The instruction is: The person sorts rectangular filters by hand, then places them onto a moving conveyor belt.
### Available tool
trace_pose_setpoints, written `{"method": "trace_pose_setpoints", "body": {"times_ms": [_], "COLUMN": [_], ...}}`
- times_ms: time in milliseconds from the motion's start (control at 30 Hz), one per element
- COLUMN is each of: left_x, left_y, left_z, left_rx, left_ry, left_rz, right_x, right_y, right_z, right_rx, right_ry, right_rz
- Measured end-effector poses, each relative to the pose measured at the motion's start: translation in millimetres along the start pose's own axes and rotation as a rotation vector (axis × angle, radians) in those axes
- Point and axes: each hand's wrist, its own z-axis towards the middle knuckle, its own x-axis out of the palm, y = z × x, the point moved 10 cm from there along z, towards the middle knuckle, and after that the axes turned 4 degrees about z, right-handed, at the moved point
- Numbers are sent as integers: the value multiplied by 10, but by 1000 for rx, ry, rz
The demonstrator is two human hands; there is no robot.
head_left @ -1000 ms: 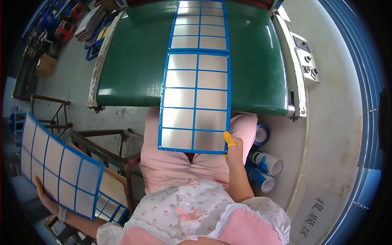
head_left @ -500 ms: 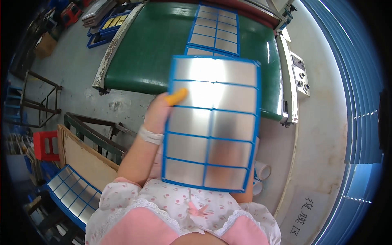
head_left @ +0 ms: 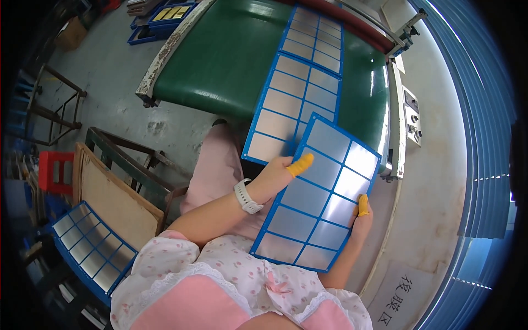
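Observation:
Both my hands hold a flat silvery panel point(head_left: 309, 195) with blue borders and a blue grid, tilted in front of my body. My left hand point(head_left: 273, 177) grips its left edge, the thumb in a yellow finger cot lying on its face. On the opposite edge my right hand point(head_left: 361, 224) has its yellow-capped thumb on top; its other fingers are hidden behind. Beyond, a similar panel point(head_left: 283, 102) lies partly on the green belt point(head_left: 217, 60), its near end jutting past the belt's edge. The held panel overlaps its near right corner in view. Farther off, another panel point(head_left: 314, 34) reaches toward the roller.
A dark red roller point(head_left: 366, 33) spans the belt's far end. A control box point(head_left: 412, 116) with knobs stands right of the belt. At lower left, more gridded panels point(head_left: 94, 247) lie beside a brown board point(head_left: 113, 192), a red stool point(head_left: 55, 171) and a metal frame point(head_left: 129, 148).
The held panel has swung from near upright to a slant and shifted right. My right thumb now shows on its edge. More of the panel on the belt has come into view.

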Motion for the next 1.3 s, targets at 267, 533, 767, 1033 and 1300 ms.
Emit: {"method": "trace_pose_setpoints", "body": {"times_ms": [267,533,767,1033,1300], "left_x": [-281,-467,-628,-674,-648], "left_y": [159,291,326,343,160], "left_z": [-226,-51,115,242,262], "left_rx": [-4,29,109,135,157], "left_ry": [36,-30,-109,-128,-133], "left_rz": [-133,22,18,84,145], "right_x": [9,139,-26,38,190], "right_y": [-211,-136,-144,-228,-314], "right_z": [154,178,158,191,199], "right_rx": [-84,-40,-65,-102,13], "right_ry": [31,32,-42,36,51], "right_rz": [94,74,30,152,191]}}
